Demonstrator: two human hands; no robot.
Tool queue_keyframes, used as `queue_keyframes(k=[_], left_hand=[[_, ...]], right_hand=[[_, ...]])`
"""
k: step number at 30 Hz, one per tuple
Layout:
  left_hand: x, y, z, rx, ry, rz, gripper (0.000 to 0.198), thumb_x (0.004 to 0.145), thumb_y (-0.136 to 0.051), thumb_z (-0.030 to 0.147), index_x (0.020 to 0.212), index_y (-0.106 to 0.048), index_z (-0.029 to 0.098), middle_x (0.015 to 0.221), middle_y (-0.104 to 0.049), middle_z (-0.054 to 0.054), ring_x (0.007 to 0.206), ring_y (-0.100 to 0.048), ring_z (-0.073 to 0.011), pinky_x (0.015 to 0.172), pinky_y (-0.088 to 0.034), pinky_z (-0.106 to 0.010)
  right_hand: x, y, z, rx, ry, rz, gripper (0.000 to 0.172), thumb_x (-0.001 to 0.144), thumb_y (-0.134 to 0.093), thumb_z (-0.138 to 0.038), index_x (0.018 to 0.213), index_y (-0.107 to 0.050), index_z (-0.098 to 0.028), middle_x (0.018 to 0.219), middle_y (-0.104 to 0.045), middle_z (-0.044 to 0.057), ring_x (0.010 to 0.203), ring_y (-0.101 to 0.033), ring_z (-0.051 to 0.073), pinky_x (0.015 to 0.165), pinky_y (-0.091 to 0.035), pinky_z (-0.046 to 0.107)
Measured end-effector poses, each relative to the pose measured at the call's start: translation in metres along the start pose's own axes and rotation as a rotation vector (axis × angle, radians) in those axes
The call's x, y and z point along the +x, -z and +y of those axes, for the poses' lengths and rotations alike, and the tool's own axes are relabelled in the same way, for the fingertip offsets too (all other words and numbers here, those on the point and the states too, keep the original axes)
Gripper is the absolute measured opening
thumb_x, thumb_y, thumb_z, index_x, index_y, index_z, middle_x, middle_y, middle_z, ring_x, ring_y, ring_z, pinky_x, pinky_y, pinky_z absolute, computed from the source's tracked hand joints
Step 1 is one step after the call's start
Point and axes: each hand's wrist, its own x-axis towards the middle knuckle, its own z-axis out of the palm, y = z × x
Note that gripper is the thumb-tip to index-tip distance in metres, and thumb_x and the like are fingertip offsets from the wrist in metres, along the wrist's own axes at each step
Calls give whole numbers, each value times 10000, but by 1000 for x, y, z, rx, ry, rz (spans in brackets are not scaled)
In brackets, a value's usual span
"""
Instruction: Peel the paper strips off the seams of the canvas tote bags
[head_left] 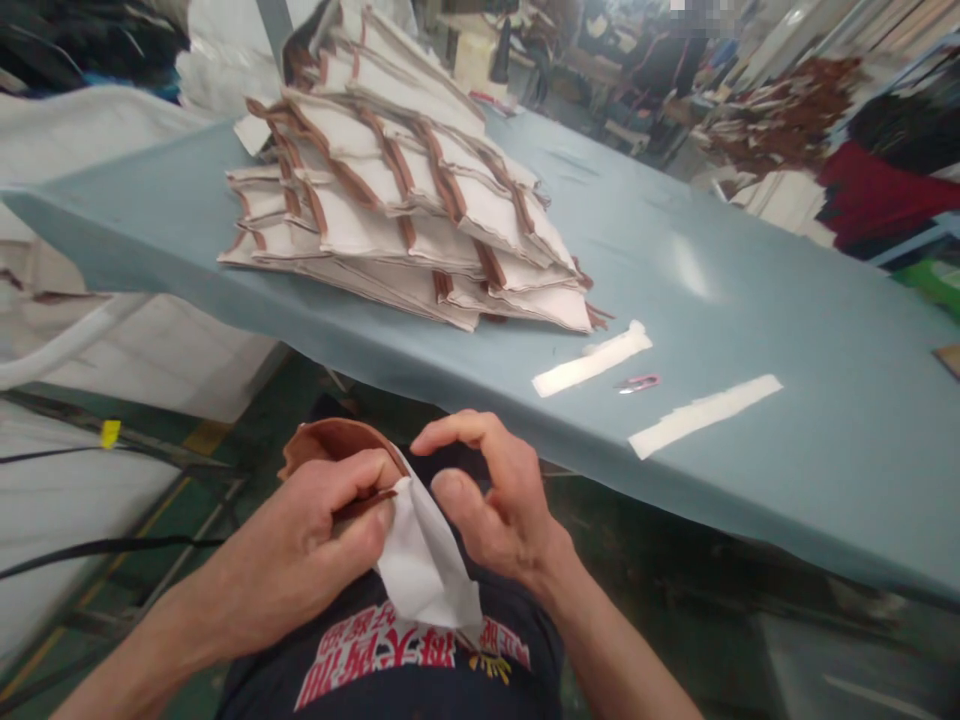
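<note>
Both the white cloth and its brown strap sit pinched in your left hand, grip closed, low before the worktop — likely to steady the edge — while your right hand curls open just beside.

Your cloth piece is white, its strap brown. Stack of bags: off-white, crossed by brown stripes. Table pale blue-grey, strips white, your shirt navy with red-and-white lettering.

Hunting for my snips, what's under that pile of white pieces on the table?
Only the blue table shows around the pile; anything beneath it is covered. Small pink snips lie in the open between two white strips.
</note>
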Motion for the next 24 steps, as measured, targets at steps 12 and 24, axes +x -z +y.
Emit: queue_keyframes(k=[12, 24], left_hand=[[-26, 11, 16, 276, -199, 66, 323, 1085, -531, 354, 868, -765, 310, 760, -819, 74, 612, -722, -143, 551, -467, -261], [-3, 0, 3, 102, -85, 22, 223, 1048, -672, 364, 891, -804, 275, 714, -797, 80, 577, -690, -129, 540, -504, -169]], right_hand=[[45, 16, -13, -144, 125, -544, 584, 993, -775, -794, 864, -662, -236, 686, -681, -37, 624, -601, 138, 608, -345, 311], [44, 35, -17, -6, -305, -790, 635, 1091, -762, -692, 721, -601, -202, 663, -498, -69, 642, -471, 106, 657, -307, 288]])
